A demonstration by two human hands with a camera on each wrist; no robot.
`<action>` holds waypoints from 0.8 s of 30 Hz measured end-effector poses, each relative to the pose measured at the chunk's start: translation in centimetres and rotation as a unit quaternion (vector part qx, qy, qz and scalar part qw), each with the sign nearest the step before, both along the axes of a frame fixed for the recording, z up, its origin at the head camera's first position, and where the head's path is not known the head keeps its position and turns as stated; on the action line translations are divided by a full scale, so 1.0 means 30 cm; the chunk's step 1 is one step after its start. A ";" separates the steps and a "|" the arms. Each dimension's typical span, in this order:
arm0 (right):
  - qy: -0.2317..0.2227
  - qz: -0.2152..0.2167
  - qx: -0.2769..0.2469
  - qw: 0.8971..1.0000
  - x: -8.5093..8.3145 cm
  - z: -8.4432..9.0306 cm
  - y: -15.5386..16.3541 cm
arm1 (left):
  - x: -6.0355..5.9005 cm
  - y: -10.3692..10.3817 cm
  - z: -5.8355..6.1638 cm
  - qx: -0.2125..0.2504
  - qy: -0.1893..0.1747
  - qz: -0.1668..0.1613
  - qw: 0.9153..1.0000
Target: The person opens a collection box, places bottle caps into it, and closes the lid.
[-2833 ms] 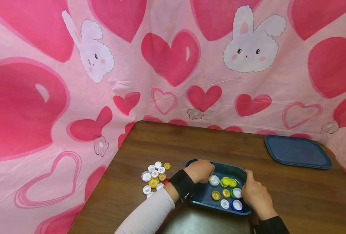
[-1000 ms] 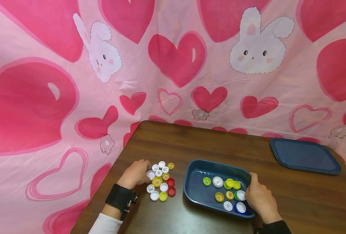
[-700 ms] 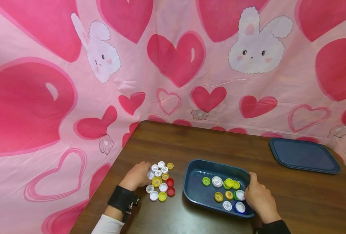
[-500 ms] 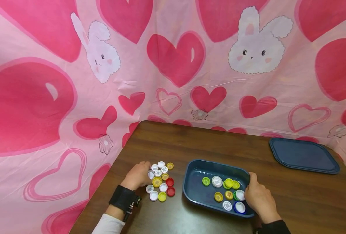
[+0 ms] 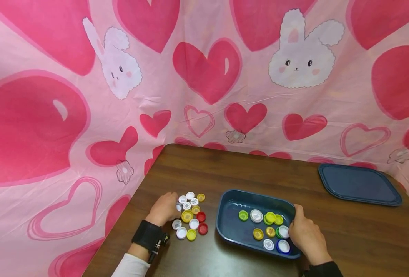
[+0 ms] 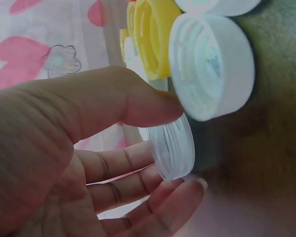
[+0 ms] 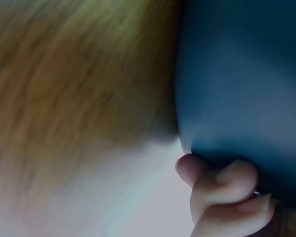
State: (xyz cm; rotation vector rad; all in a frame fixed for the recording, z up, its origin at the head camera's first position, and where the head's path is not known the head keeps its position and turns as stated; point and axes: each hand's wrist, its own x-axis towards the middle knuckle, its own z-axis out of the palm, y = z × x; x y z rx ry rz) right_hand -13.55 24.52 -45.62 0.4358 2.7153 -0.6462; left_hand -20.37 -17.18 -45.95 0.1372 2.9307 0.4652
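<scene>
My left hand (image 5: 164, 209) is at the left side of a cluster of plastic bottle caps on the table. In the left wrist view its thumb and fingers pinch a translucent ribbed bottle cap (image 6: 171, 150); a larger white cap (image 6: 212, 66) and a yellow cap (image 6: 152, 37) stand close beside it. My right hand (image 5: 307, 235) grips the right end of a deep dark-blue tray (image 5: 237, 234). The right wrist view shows curled fingertips against the tray's outer wall (image 7: 241, 94). Inside the tray lie several caps, among them a green cap (image 5: 243, 215) and a white cap (image 5: 256, 216).
The cluster on the wooden table (image 5: 204, 165) also has two red caps, the lower red cap (image 5: 202, 229) nearest the tray, and a yellow-green cap (image 5: 191, 234). A flat blue lid (image 5: 360, 184) lies at the back right. A pink heart-print cloth (image 5: 208, 127) hangs behind the table.
My left hand has moved from inside the tray to the cluster on the left, and a green cap now shows in the tray. Lately some clustered caps shifted slightly. The right hand keeps its grip.
</scene>
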 end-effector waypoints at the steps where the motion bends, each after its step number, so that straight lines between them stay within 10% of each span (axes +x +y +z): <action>1: 0.003 0.001 0.001 1.000 0.001 0.001 0.001 | 0.002 0.000 0.004 0.000 0.002 0.000 1.000; 12: 0.014 0.004 0.002 1.000 0.006 0.012 0.007 | -0.006 0.118 0.153 0.040 0.032 -0.049 0.997; 24: 0.022 0.008 0.000 1.000 0.010 0.006 0.002 | 0.010 0.388 0.252 0.022 0.069 -0.179 0.981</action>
